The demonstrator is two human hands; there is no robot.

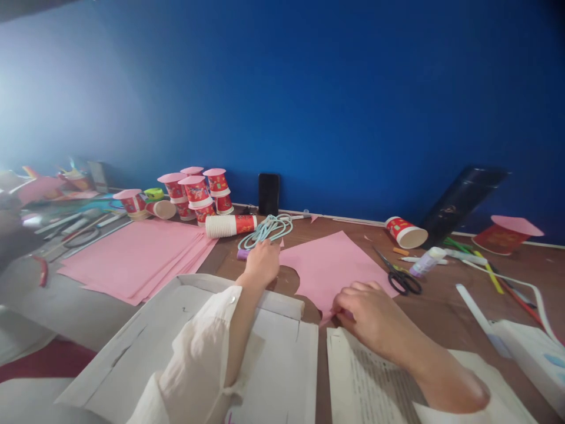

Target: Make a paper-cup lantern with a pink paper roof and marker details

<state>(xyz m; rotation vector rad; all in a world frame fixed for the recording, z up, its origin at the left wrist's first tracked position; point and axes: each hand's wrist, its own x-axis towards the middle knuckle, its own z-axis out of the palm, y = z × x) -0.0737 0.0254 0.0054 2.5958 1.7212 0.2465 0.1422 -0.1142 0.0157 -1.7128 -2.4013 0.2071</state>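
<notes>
Pink paper sheet [335, 265]: flat on the brown wooden table [441, 318], between our hands.
Right hand [373, 315]: fingers bunched, pinching the sheet's near corner.
Left hand [262, 262]: at the sheet's far edge, beside a short purple stick [242, 254]; we cannot tell its grip.

You're sitting at a craft-making workspace. Your surface [441, 321], set against a plain blue wall [309, 88], carries a stack of pink paper [136, 256], a loose pink sheet [331, 265], red paper cups [196, 191] capped with pink discs, scissors [399, 277], a glue stick [426, 261] and coloured markers [468, 257].
</notes>
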